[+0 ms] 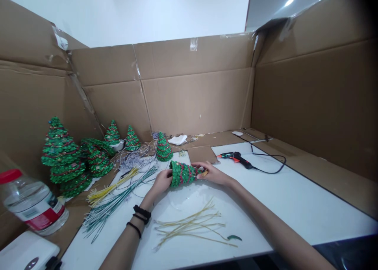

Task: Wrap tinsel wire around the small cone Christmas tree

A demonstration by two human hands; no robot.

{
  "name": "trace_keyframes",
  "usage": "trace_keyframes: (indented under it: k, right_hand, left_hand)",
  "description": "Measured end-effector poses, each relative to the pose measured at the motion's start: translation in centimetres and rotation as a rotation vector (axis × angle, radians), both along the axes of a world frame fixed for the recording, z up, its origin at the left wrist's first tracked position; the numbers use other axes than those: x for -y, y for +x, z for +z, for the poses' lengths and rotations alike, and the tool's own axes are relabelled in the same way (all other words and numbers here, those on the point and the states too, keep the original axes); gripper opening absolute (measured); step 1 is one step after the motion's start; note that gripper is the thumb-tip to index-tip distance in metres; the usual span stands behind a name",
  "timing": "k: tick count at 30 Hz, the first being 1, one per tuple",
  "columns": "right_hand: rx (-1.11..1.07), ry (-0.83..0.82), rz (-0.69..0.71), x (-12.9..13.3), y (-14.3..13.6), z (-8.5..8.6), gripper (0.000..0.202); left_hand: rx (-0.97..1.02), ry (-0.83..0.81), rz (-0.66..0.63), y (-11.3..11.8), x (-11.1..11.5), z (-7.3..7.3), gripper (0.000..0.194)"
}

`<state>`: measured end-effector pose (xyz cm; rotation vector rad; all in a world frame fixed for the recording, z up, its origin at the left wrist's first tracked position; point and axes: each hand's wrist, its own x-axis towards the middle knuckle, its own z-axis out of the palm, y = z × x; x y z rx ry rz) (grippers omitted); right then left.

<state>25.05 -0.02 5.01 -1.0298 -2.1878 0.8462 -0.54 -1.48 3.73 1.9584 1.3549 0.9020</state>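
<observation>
Green tree (183, 174) lying sideways between my two hands

I have it over the middle of the tabletop (260, 207), a little toward the far edge; whether it touches the surface I cannot tell. It lies directly between my grips, its long axis running left to right, roughly along the near edge. The wide base faces my left hand (162, 182) and the narrow tip points toward my right hand (210, 174), so left is nearer the base and right nearer the tip.

My left grip is closed on the base rim, some fingers hidden behind it. My right grip pinches a small tool (204, 173) with a tan handle, right by the tip; my fingers partly cover that end, and I cannot tell whether the tool touches the tree.

Just beyond the base stands an upright little tree (164, 148). Nearer me, loose yellow stems (189, 232) fan out toward the near edge, a green leaf-shaped piece (234, 237) beside their right ends. Left of my left hand lie a yellow bundle (110, 188) and green stems (118, 207). A glue gun (238, 158) rests beyond my right hand, its nozzle pointing left, well apart from the bottle (35, 207) near the left edge.
</observation>
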Motion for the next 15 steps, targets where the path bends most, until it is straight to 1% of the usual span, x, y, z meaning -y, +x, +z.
trace_keyframes:
  k: [4, 9, 15]
  right_hand:
    - [-0.024, 0.005, -0.017, 0.0, -0.3, -0.5, 0.056]
    - [-0.025, 0.049, -0.012, -0.2, -0.9, -1.1, 0.054]
    - [-0.038, 0.069, -0.022, -0.3, -1.1, -1.4, 0.056]
  left_hand:
    - [-0.043, 0.008, 0.012, 0.1, 0.1, 0.3, 0.025]
    - [-0.093, 0.035, 0.032, 0.4, 0.6, 0.8, 0.024]
    - [-0.091, 0.047, 0.064, 0.6, 0.7, 0.8, 0.024]
